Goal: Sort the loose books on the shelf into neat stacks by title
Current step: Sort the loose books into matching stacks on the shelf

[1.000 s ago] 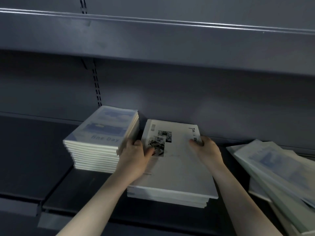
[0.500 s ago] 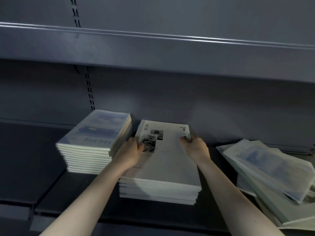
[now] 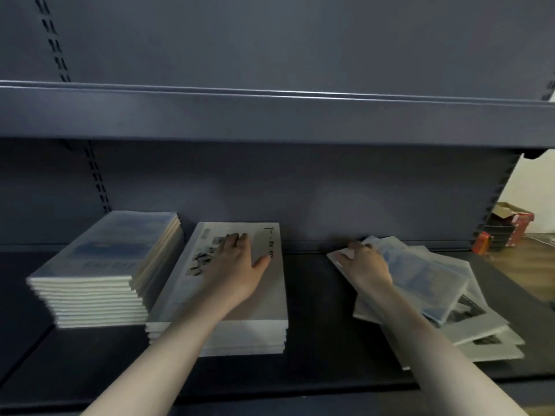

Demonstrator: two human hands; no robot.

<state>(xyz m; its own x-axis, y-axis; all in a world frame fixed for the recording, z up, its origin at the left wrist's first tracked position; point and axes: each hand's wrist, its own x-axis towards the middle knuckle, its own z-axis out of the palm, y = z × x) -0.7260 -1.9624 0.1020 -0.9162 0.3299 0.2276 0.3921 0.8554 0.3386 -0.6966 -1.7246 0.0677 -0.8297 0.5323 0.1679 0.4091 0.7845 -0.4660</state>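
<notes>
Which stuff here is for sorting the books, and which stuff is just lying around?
For the job:
blue-cover stack
white-cover stack
messy loose pile
shelf
left hand
right hand

Just lying about:
red boxes on the floor, far right

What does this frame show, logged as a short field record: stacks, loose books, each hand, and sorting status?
left stack: blue-cover books, neat, tallest pile
middle stack: white-cover books, neat, beside the blue stack
loose pile: mixed blue and white books, fanned and askew at the right of the shelf
left hand: lies flat on the top white cover, fingers straight
right hand: on the near-left corner of the top blue book of the loose pile; grasp cannot be told
status: two stacks formed, loose pile not yet sorted
</notes>
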